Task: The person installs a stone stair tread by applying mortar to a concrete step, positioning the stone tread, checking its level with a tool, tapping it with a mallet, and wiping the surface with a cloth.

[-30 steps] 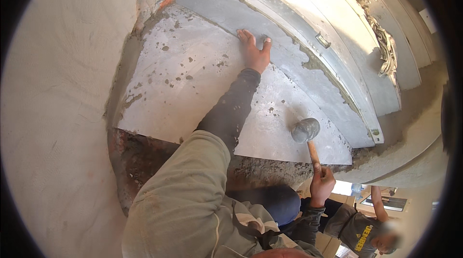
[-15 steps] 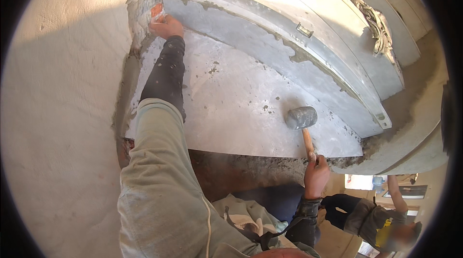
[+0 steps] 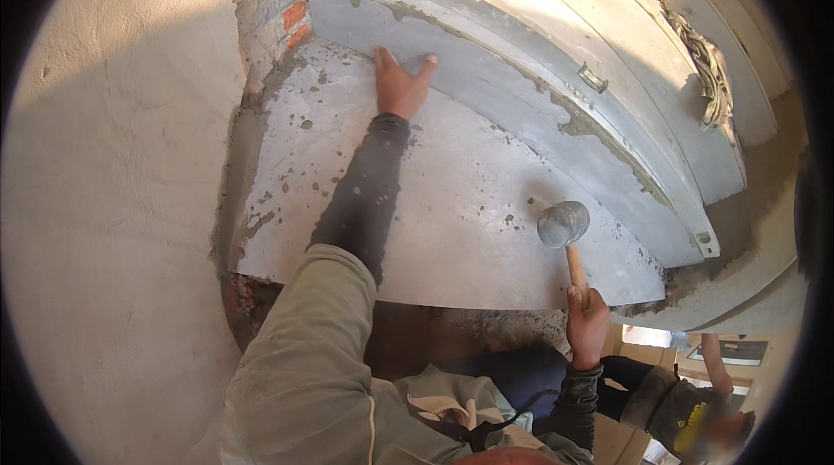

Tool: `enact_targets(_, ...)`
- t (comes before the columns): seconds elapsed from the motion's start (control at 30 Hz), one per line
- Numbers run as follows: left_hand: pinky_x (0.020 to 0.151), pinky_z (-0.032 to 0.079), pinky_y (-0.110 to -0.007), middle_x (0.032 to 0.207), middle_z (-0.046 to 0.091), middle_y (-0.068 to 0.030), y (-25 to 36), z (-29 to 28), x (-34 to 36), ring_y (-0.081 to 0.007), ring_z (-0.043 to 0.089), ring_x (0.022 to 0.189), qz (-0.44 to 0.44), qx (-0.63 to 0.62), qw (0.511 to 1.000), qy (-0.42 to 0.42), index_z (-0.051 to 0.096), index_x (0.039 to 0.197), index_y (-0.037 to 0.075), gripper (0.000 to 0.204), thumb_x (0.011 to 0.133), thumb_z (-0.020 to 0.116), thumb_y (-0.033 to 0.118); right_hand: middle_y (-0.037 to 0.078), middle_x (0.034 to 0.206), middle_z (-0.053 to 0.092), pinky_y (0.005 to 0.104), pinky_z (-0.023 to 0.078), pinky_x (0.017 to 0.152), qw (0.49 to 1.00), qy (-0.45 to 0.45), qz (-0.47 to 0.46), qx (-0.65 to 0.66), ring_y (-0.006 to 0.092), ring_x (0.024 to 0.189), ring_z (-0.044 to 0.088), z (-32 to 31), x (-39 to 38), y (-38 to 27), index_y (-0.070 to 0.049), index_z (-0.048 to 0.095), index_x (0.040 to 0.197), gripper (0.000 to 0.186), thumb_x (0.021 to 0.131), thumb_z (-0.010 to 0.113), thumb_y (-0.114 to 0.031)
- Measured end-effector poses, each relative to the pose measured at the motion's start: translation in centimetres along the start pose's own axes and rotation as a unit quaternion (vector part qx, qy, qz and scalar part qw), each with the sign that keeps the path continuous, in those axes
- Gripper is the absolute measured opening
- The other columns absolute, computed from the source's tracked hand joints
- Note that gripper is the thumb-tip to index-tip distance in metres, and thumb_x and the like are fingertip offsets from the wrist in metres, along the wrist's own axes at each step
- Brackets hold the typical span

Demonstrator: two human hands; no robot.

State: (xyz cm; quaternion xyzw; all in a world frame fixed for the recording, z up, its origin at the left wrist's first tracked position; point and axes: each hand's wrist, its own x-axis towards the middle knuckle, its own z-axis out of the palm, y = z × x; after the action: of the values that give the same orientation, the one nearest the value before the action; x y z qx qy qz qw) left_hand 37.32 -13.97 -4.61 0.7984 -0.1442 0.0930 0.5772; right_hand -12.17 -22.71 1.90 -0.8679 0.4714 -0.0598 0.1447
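My right hand [image 3: 588,324] is closed round the wooden handle of a rubber mallet [image 3: 563,224]. The mallet's grey head is over the right part of a pale stone tread [image 3: 434,213]. My left hand [image 3: 403,87] reaches forward with fingers spread, its fingertips at the foot of the grey upright riser slab [image 3: 486,92] behind the tread. Along the riser's top lies a long metal spirit level [image 3: 512,44] with small vials. Wet mortar is smeared along the riser's upper edge, and crumbs of it dot the tread.
A plastered wall [image 3: 130,170] rises on the left, with bare brick [image 3: 295,22] showing at the riser's end. Higher steps lie beyond the level, with a crumpled rag [image 3: 708,74] on one. At lower right another person [image 3: 682,408] stands with an arm raised.
My left hand has left the brick at the wall and moved right to the riser's foot, its fingers now spread. My right hand still holds the mallet. The view has shifted slightly.
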Motion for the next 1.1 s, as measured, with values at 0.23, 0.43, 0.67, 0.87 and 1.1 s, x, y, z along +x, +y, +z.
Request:
enact_targets(0.23, 0.126, 0.019, -0.042, 0.162, 0.009, -0.0369, 1.3, 2.5, -0.8, -0.0449, 0.009, 0.154, -0.033, 0.031, 0.999, 0.011, 0.006, 0.153, -0.018, 0.128, 0.078, 0.079, 0.056, 0.013, 0.084, 0.063, 0.0416, 0.050, 0.058, 0.904, 0.038, -0.425, 0.002, 0.0330, 0.066, 0.064, -5.0, 7.8, -19.3, -0.003, 0.059, 0.102, 0.033, 0.087, 0.080, -0.024)
enact_targets(0.43, 0.122, 0.025, -0.042, 0.157, 0.027, -0.0256, -7.0, 3.6, 3.8, -0.0341, 0.024, 0.150, 0.025, 0.034, 0.998, 0.035, 0.020, 0.153, -0.003, 0.094, 0.090, 0.071, 0.044, 0.014, 0.084, 0.065, 0.0460, 0.052, 0.058, 0.721, 0.095, -0.679, -0.102, 0.0336, 0.067, 0.065, 1.1, 13.2, -40.3, -0.003, 0.060, 0.100, 0.040, 0.102, 0.051, -0.042)
enact_targets(0.67, 0.119, 0.025, -0.043, 0.140, 0.046, -0.0083, -3.6, 5.4, 1.2, -0.0259, 0.040, 0.137, 0.137, -0.161, 0.976, 0.046, 0.038, 0.142, 0.008, 0.060, 0.097, 0.064, 0.038, 0.017, 0.082, 0.069, 0.0472, 0.056, 0.063, 0.789, 0.121, -0.572, -0.189, 0.0350, 0.074, 0.071, 8.1, 19.9, -44.3, 0.000, 0.060, 0.098, 0.032, 0.100, 0.053, -0.032)
enact_targets(0.87, 0.119, 0.025, -0.042, 0.140, 0.046, -0.0092, -4.3, 5.8, 2.0, -0.0249, 0.038, 0.138, 0.137, -0.263, 0.955, 0.007, 0.036, 0.144, 0.008, 0.063, 0.096, 0.065, 0.039, 0.018, 0.084, 0.070, 0.0477, 0.057, 0.064, 0.768, 0.088, -0.602, -0.202, 0.0342, 0.076, 0.072, 6.7, 20.8, -45.1, -0.001, 0.061, 0.097, 0.027, 0.100, 0.050, -0.026)
enact_targets(1.1, 0.118, 0.028, -0.042, 0.140, 0.045, -0.0105, -3.5, 5.0, 1.9, -0.0238, 0.037, 0.139, 0.128, -0.276, 0.952, 0.008, 0.034, 0.145, 0.008, 0.066, 0.096, 0.066, 0.038, 0.017, 0.082, 0.071, 0.0459, 0.057, 0.065, 0.786, 0.083, -0.582, -0.192, 0.0351, 0.077, 0.072, 7.3, 20.8, -44.9, -0.001, 0.060, 0.096, 0.029, 0.100, 0.049, -0.028)
